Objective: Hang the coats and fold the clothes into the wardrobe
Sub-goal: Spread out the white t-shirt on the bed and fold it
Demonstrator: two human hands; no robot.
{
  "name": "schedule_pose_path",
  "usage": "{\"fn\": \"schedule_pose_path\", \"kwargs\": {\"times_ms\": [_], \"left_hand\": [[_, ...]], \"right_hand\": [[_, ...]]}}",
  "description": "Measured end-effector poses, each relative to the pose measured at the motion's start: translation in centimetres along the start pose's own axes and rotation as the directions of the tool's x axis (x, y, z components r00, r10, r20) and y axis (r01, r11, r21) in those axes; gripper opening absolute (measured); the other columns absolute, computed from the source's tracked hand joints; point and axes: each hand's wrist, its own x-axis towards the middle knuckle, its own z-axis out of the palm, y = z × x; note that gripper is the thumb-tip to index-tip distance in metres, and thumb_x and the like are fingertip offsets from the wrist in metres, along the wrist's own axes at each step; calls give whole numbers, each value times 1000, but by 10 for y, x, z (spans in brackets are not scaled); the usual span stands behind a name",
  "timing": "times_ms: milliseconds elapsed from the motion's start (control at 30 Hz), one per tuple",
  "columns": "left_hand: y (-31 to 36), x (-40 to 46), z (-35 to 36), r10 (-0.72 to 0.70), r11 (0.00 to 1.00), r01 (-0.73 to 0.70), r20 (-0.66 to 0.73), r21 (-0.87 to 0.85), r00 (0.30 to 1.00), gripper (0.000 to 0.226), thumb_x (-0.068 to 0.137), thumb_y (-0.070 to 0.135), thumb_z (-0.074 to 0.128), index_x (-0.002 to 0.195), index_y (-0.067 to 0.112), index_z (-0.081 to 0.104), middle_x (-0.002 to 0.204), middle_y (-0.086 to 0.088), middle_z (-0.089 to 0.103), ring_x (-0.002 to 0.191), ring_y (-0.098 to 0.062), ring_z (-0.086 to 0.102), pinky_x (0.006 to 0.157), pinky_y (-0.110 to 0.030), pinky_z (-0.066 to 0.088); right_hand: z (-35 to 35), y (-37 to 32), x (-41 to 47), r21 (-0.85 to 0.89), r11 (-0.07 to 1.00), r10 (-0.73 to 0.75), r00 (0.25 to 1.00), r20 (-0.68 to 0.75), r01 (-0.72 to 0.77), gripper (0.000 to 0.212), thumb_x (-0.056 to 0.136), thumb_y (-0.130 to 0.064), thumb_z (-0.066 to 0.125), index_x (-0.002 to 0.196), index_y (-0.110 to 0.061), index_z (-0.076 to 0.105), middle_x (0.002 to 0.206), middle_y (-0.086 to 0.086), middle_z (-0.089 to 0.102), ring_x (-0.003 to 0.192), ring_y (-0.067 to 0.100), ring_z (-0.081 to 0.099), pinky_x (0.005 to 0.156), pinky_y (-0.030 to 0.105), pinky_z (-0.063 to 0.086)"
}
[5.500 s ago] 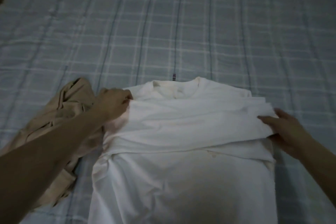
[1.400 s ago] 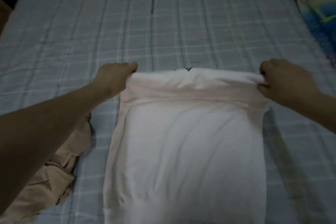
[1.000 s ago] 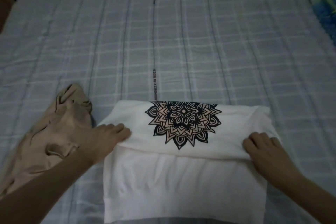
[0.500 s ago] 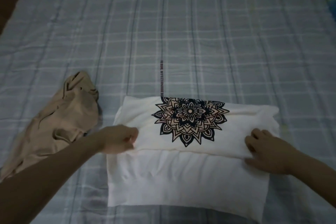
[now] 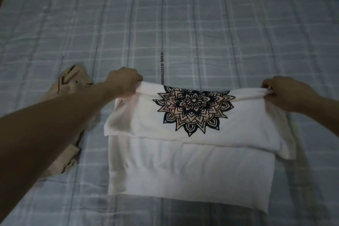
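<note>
A plaid bedsheet (image 5: 220, 24) fills the view, and on its near middle lies our half-folded white shirt (image 5: 192, 167), its mandala print (image 5: 192, 108) facing up. A tan garment (image 5: 71, 86) lies crumpled just left of it. Our left hand (image 5: 124, 83) and right hand (image 5: 288, 93) each pinch a far corner of the shirt's top fold.

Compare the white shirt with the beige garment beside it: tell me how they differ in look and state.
The white shirt is folded into a neat rectangle; the beige garment lies crumpled in a heap. The white shirt carries a black mandala print; the beige garment looks plain. The left hand and right hand grip the white shirt's far corners; no hand grips the beige garment. Both lie on the checked bedsheet.
</note>
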Motion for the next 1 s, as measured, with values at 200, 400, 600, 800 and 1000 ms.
{"fn": "schedule_pose_path", "kwargs": {"times_ms": [200,400,600,800,1000], "left_hand": [[-12,-26,-30,108,987,-142,-345,-73,932,36,74,6,60,108,16,58,104,-7,62,94,-34,53,70,-40,41],[-14,-116,0,451,889,-445,-374,108,810,32,69,23,57,101,21,57,84,-4,58,68,-27,56,59,-30,35],[11,-189,82,522,851,-521,15,69,853,53,64,22,61,114,32,51,100,9,61,78,-14,58,65,-29,41],[41,-178,96,370,886,-401,-165,-233,914,34,86,41,53,117,27,53,117,0,59,99,-21,60,78,-31,51],[73,-149,113,94,949,-104,-48,-298,994,59,96,62,5,153,44,4,163,8,-8,150,-16,-8,119,-43,-9]], "right_hand": [[-33,19,-47,-110,982,-187,891,-414,154,24,72,-16,69,93,-8,60,85,14,57,75,40,60,63,44,48],[-3,20,-134,-103,863,-505,834,-222,495,28,86,-49,38,94,-23,47,83,2,45,65,31,52,53,40,46],[70,-3,-197,-75,841,-526,841,126,537,50,49,-39,77,92,-31,51,91,-5,54,71,18,58,54,31,42],[75,-45,-179,55,932,-359,933,8,358,25,85,-50,42,86,-30,57,88,-5,60,71,17,61,62,31,51],[108,-35,-153,72,977,-194,975,-104,202,61,95,-53,31,147,-21,34,148,8,38,133,27,36,113,45,18]]}}
